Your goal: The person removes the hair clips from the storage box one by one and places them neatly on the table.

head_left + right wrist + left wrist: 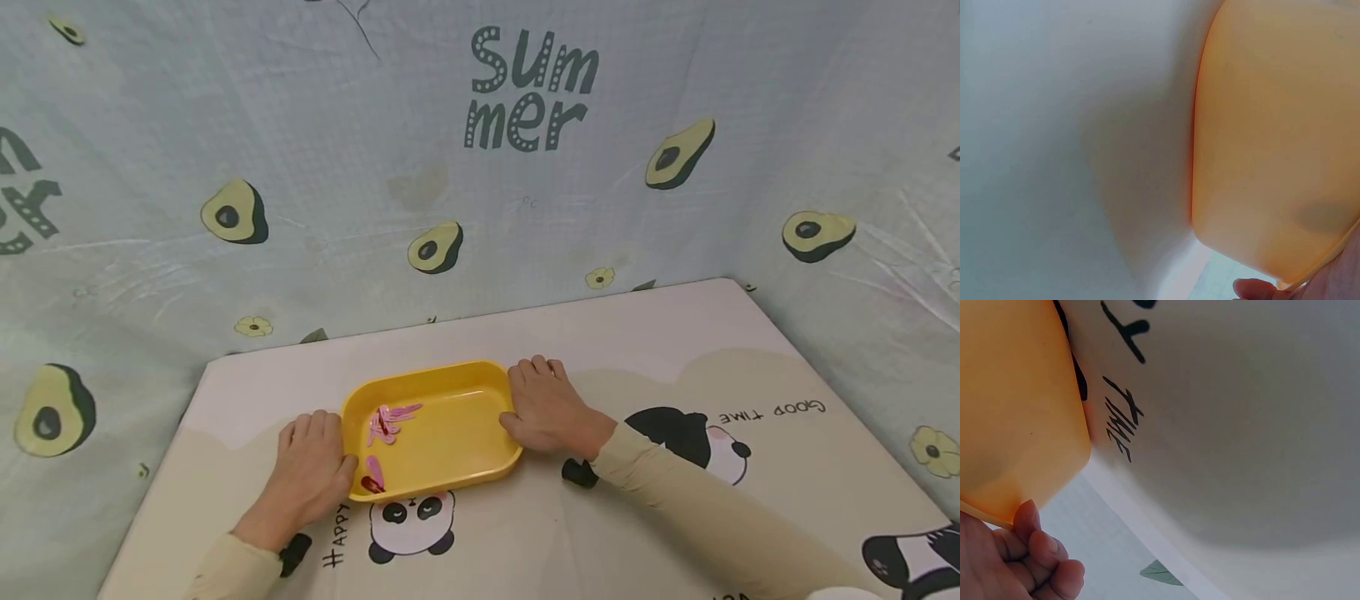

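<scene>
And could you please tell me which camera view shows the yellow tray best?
The head view: it shows the yellow tray's interior and most of its rim, between the left hand and right hand. Both wrist views show only part of its outside and rim.

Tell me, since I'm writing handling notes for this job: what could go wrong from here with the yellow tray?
If the hands move unevenly, the yellow tray could tilt, and the small pink pieces, which look loose near its left end, might slide or spill. The left hand and right hand grip opposite ends, so a slip by either could tip it.
</scene>
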{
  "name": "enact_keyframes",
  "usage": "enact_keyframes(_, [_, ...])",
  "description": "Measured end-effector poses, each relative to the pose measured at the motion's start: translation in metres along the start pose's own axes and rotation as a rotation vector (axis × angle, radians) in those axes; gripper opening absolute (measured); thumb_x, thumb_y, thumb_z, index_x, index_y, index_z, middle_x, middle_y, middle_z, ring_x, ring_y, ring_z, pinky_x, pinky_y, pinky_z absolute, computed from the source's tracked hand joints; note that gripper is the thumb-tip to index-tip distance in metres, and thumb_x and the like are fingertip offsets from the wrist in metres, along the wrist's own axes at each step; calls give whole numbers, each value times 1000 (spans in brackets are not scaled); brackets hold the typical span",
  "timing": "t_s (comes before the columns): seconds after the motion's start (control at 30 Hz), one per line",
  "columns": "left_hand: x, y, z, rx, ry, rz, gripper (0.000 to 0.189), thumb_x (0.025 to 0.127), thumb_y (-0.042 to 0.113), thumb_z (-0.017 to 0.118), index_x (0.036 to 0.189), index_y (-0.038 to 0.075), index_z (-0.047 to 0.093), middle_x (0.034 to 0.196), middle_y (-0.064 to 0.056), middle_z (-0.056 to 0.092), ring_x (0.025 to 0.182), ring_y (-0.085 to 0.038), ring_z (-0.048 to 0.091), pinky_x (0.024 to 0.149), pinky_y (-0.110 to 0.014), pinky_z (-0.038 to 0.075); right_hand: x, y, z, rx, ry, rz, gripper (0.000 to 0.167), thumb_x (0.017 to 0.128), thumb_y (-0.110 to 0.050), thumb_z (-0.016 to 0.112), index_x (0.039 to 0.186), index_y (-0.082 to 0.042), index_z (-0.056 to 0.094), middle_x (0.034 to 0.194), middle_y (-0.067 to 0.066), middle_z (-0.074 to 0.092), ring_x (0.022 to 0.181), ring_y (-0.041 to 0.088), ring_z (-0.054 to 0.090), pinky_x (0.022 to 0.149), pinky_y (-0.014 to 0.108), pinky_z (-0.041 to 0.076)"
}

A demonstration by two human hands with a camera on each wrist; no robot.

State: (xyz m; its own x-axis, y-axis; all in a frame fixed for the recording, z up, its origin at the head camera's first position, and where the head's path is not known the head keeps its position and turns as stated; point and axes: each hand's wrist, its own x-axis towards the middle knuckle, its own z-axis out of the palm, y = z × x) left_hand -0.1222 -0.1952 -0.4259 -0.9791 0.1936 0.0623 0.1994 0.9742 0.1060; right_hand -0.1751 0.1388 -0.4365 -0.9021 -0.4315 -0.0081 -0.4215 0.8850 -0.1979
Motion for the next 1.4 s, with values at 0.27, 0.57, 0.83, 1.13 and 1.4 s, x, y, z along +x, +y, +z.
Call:
enact_keyframes(0.27, [1,8,2,-20,19,30,23,88,14,56,104,-1,48,89,-10,40,92,-30,39,101,-57,34,-8,8,-2,4,11,11,39,93,-35,49,115,-3,52,94,6,46,97,27,40,102,52,33])
enact_keyframes(0.57, [-5,15,4,-20,14,41,22,89,14,57,103,0,49,88,-8,39,90,-29,38,100,-56,34,-21,11,2,10,23,17,36,92,-33,49,112,-4,52,92,5,46,96,27,40,102,52,34])
enact_keyframes(0.83, [-6,25,6,-39,44,77,19,89,14,56,100,0,50,86,-8,39,90,-29,38,97,-54,33,-32,18,0,-3,38,25,32,91,-32,51,110,-6,51,90,4,43,93,25,39,100,51,34])
enact_keyframes(1.13, [-12,38,7,-28,61,81,18,87,14,57,97,1,50,85,-7,39,89,-28,38,96,-50,33,-45,26,-1,-18,65,1,25,89,-30,53,102,-8,50,87,2,41,88,24,36,95,49,33])
enact_keyframes(1.4, [-13,46,9,-5,82,110,18,86,16,57,95,1,49,84,-6,38,89,-28,38,95,-47,32,-55,33,-3,-32,75,8,24,88,-28,55,101,-9,50,86,1,39,87,22,36,92,47,33])
